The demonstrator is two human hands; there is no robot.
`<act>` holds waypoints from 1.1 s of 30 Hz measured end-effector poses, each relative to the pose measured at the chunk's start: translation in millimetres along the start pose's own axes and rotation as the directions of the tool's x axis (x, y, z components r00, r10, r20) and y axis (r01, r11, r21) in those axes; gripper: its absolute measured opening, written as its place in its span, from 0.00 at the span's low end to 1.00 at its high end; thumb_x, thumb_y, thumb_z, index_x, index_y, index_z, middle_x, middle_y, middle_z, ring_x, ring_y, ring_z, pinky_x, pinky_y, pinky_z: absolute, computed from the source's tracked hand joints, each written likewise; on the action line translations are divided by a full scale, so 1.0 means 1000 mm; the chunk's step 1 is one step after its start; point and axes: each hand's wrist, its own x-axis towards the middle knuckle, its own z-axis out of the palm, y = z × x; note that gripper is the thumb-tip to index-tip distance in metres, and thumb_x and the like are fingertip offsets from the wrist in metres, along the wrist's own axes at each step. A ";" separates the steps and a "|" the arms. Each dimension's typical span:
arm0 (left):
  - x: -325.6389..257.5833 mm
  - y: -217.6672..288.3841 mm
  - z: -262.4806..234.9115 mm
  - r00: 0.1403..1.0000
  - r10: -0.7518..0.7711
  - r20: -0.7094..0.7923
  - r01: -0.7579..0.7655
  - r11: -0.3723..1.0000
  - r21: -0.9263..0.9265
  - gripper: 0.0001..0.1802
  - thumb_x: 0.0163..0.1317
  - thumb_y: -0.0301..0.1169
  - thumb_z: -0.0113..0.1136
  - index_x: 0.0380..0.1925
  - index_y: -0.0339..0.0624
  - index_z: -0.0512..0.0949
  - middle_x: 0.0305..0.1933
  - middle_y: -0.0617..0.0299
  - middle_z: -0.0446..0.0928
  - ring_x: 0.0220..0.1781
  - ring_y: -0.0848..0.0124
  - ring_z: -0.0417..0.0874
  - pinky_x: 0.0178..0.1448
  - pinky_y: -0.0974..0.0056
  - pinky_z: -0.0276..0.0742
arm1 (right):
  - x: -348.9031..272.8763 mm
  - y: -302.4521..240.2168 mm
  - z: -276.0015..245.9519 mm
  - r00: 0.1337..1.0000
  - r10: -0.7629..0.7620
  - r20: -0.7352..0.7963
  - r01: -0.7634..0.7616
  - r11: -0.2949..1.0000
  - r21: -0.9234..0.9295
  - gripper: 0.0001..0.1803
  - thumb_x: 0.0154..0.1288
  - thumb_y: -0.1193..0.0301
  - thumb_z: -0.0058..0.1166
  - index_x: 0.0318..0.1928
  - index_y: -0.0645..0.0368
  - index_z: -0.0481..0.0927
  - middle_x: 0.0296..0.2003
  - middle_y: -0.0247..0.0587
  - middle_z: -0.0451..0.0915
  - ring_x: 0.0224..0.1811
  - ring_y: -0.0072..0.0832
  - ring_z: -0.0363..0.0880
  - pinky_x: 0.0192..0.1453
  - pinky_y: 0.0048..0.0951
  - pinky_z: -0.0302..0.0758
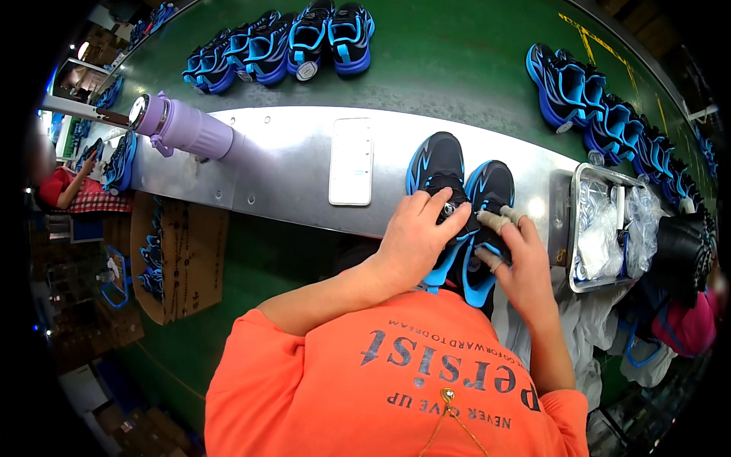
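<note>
Two black sneakers with bright blue soles and trim stand side by side on the metal ledge in front of me, toes pointing away. My left hand grips the left sneaker around its tongue and lace area, thumb and fingers on the upper. On the right sneaker, my right hand has its fingers at the collar and opening. Beige covers wrap several of those fingertips. Both heels face me, close against my orange shirt. The fingers partly hide the laces and the openings.
A white-screened phone lies left of the sneakers, with a purple bottle farther left. At right sits a metal tray of plastic packets. More sneakers line the green belt. A cardboard box holds shoes; another person is at far left.
</note>
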 end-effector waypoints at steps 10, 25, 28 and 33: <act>-0.001 -0.003 0.003 0.997 0.080 0.007 -0.079 0.993 -0.090 0.23 0.49 0.18 0.57 0.47 0.48 0.81 0.61 0.58 0.76 0.47 0.59 0.74 0.54 0.56 0.69 | -0.015 0.013 0.013 0.989 0.012 -0.146 0.002 0.995 0.098 0.26 0.48 0.86 0.60 0.51 0.56 0.84 0.53 0.48 0.77 0.54 0.44 0.79 0.55 0.36 0.77; -0.002 -0.004 0.015 0.983 0.183 0.010 -0.183 0.977 0.107 0.20 0.54 0.26 0.57 0.50 0.42 0.79 0.61 0.53 0.75 0.45 0.61 0.74 0.54 0.56 0.69 | -0.021 0.014 0.035 0.960 -0.119 -0.255 0.078 0.983 -0.165 0.28 0.49 0.89 0.53 0.52 0.57 0.84 0.53 0.53 0.80 0.53 0.43 0.81 0.52 0.36 0.81; 0.003 -0.006 0.016 0.981 0.191 0.030 -0.194 0.972 0.131 0.22 0.54 0.25 0.57 0.52 0.40 0.79 0.62 0.52 0.74 0.44 0.61 0.74 0.54 0.57 0.69 | -0.021 0.018 0.033 0.959 -0.152 -0.241 0.100 0.971 -0.216 0.27 0.50 0.88 0.53 0.53 0.58 0.83 0.53 0.52 0.79 0.53 0.45 0.81 0.52 0.36 0.81; -0.001 0.001 0.015 0.974 0.226 0.021 -0.225 0.950 0.215 0.24 0.56 0.24 0.54 0.56 0.39 0.76 0.65 0.51 0.73 0.45 0.60 0.75 0.55 0.57 0.68 | -0.035 0.009 0.052 0.949 -0.130 -0.288 0.051 0.963 -0.265 0.32 0.52 0.89 0.51 0.60 0.58 0.79 0.59 0.56 0.75 0.59 0.49 0.77 0.58 0.38 0.77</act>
